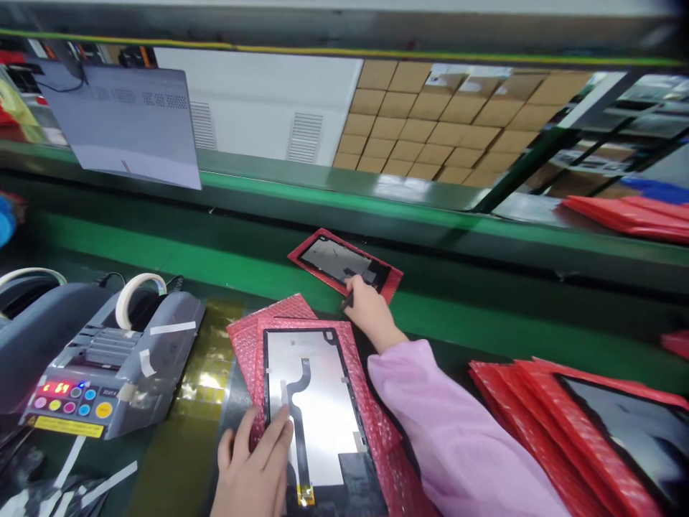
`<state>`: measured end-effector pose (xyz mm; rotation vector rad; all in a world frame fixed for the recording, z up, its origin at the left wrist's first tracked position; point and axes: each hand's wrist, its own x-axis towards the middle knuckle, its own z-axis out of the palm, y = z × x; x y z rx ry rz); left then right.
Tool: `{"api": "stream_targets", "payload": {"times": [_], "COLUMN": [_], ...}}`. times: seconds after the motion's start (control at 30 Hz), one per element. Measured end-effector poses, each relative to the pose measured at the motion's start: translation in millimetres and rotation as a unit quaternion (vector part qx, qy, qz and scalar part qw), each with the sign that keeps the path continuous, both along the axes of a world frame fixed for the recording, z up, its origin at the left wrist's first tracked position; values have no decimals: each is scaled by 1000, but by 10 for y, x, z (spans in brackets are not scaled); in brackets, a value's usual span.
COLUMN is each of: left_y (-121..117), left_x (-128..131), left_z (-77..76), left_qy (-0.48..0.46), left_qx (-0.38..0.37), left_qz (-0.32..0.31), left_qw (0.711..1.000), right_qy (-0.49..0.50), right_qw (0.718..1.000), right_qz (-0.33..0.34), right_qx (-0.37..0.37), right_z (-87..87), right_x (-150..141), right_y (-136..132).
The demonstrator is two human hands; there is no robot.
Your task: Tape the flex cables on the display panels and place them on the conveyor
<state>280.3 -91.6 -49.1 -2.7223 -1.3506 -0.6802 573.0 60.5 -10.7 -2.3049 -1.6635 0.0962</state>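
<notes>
Far screen panel [336, 260] on red bubble sleeve [392, 287], ahead of both hands; long axis slants far-left to near-right. Right hand [369, 309] nearer, at near edge, fingers curled; cannot tell whether pinching. Left hand [255, 459] loosely spread, fingertips on near panel's [326, 413] left side.

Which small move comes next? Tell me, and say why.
Probably smooth the pale strip with the left hand: it rests right by that strip, beside the ribbon cable on the near screen, while the right hand is over at the far screen.
</notes>
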Motion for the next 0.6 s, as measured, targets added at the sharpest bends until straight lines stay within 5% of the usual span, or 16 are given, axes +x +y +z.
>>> {"api": "stream_targets", "payload": {"times": [0.13,0.27,0.33,0.37,0.47,0.5,0.53,0.6], "left_y": [61,134,197,244,442,514,579,676], "left_x": [-64,-4,151,259,627,741,838,961], "left_z": [-20,133,282,365,587,637,672,705], "left_qy": [-6,-173,-338,-423,-612,-643,-661,-670], "left_qx": [-4,-171,-327,-409,-600,-616,-618,-605], "left_qz": [-17,-104,-78,-61,-32,-7,22,74], "left_qw": [1000,964,879,807,515,456,425,424], "right_qy": [-81,-137,-155,-160,-131,-85,-23,169], "right_qw": [996,990,988,987,991,996,999,978], "right_qz": [8,26,12,4,3,18,42,125], "right_qx": [-38,-29,-10,1,22,9,6,20], "right_z": [30,251,443,540,737,752,737,629], "right_x": [301,214,45,-74,-523,-676,-809,-967], "right_y": [163,196,80,-34,-580,-804,-1030,-1447]}}
